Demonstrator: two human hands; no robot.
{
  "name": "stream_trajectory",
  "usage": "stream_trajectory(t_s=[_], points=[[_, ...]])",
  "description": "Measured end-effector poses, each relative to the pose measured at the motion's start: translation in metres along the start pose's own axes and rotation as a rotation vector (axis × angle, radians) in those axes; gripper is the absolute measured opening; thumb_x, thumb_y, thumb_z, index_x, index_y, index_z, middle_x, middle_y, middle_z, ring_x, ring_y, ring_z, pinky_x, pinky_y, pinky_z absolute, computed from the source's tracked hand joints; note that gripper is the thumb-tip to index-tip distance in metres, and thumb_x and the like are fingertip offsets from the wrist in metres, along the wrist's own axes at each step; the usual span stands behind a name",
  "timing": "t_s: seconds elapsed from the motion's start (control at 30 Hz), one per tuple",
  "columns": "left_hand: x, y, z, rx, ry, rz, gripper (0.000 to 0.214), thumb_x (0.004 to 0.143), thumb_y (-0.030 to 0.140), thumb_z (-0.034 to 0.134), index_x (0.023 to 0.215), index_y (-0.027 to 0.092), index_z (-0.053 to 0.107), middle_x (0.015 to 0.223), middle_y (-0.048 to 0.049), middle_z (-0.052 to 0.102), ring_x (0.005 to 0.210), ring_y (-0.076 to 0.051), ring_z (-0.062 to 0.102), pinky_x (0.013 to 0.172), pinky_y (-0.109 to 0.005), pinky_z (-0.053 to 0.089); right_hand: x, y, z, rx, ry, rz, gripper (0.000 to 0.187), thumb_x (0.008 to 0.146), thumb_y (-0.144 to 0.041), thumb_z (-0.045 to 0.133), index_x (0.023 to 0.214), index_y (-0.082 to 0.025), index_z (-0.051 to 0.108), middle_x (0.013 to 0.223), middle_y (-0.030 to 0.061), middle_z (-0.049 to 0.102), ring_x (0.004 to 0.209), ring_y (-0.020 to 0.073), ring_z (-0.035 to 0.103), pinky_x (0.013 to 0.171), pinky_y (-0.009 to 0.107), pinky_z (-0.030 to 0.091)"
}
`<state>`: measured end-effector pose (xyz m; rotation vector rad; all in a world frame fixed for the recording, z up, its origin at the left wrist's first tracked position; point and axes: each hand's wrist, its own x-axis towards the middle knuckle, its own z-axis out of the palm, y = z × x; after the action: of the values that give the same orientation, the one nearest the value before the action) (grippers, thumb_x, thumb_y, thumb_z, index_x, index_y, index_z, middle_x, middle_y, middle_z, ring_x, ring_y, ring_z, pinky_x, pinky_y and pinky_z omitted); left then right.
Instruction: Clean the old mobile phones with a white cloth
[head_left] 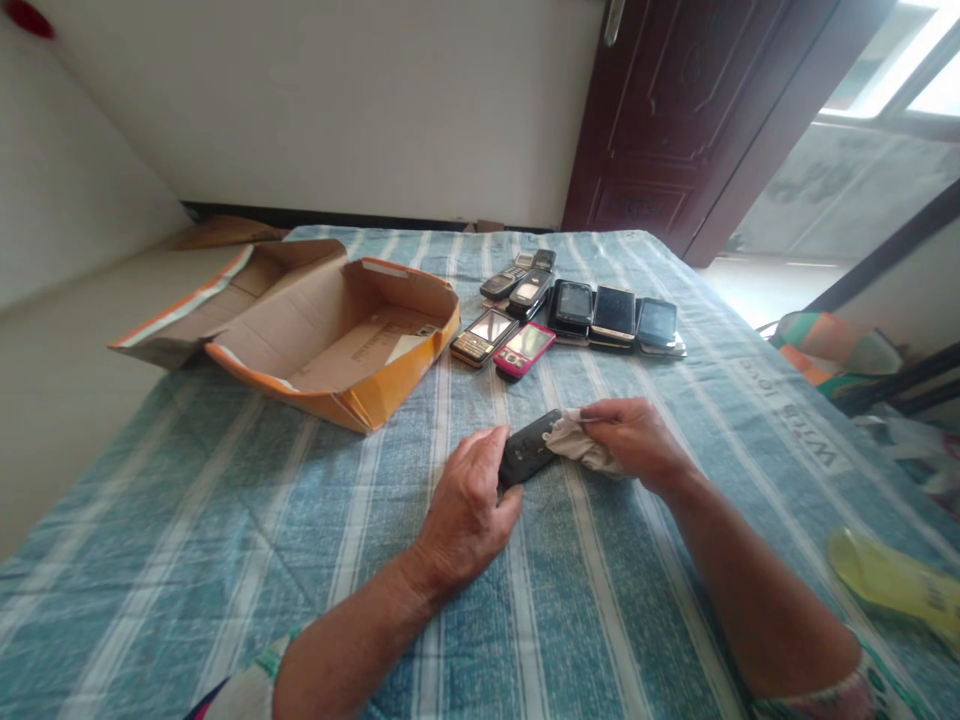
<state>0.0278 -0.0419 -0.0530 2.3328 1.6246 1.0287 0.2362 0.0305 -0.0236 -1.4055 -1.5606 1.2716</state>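
My left hand (pixel 466 505) is closed around the near end of a black phone (pixel 527 448) that lies just above the striped blue bedcover (pixel 225 520). My right hand (pixel 634 440) is closed on a bunched white cloth (pixel 576 437) and presses it against the phone's far end. Beyond my hands lies a cluster of several old phones, among them a pink one (pixel 524 349), a gold-trimmed one (pixel 484 336) and black touchscreen ones (pixel 614 314).
An open orange-edged cardboard box (pixel 352 340) sits at the left of the bed, flaps spread. A dark wooden door (pixel 675 110) stands behind the bed. A yellow-green slipper (pixel 892 585) and bags lie on the floor at the right.
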Motion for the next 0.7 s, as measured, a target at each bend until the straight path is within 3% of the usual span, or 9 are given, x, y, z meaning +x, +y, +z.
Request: stream_trajectory(t_s=[0.13,0.3,0.5,0.7], points=[[0.001,-0.001,0.001,0.001,0.007,0.021,0.054,0.073,0.008,0.056,0.127,0.012,0.046,0.114,-0.0156,0.063,0.111,-0.029,0.059,0.097,-0.047,0.051,-0.003,-0.001,-0.005,0.201,-0.183,0.137,0.022,0.063,-0.029,0.076,0.076,-0.012,0.076,0.062,0.0038,0.069,0.048,0.0111,0.058,0.044,0.021,0.043],[0.000,-0.002,0.001,-0.015,-0.005,0.030,0.055,0.073,0.008,0.057,0.126,0.011,0.046,0.113,-0.0164,0.064,0.109,-0.029,0.060,0.095,-0.049,0.052,0.005,0.006,-0.014,0.456,-0.178,0.202,0.024,0.060,-0.020,0.079,0.082,-0.012,0.075,0.068,0.0065,0.072,0.051,0.0130,0.063,0.047,0.022,0.050],[0.000,-0.001,0.000,-0.018,-0.009,0.030,0.055,0.073,0.008,0.058,0.127,0.013,0.046,0.114,-0.0156,0.064,0.110,-0.029,0.059,0.095,-0.050,0.052,0.018,0.015,-0.028,0.544,0.075,0.188,0.023,0.061,-0.011,0.076,0.083,-0.015,0.073,0.071,0.0060,0.074,0.055,0.0159,0.066,0.049,0.023,0.054],[-0.001,-0.002,-0.001,-0.023,-0.002,0.016,0.057,0.072,0.009,0.060,0.127,0.012,0.045,0.113,-0.0160,0.063,0.109,-0.029,0.060,0.094,-0.050,0.053,0.020,0.015,-0.041,0.546,0.325,0.208,0.030,0.060,-0.009,0.074,0.089,-0.015,0.073,0.069,0.0023,0.073,0.050,0.0121,0.063,0.044,0.019,0.050]])
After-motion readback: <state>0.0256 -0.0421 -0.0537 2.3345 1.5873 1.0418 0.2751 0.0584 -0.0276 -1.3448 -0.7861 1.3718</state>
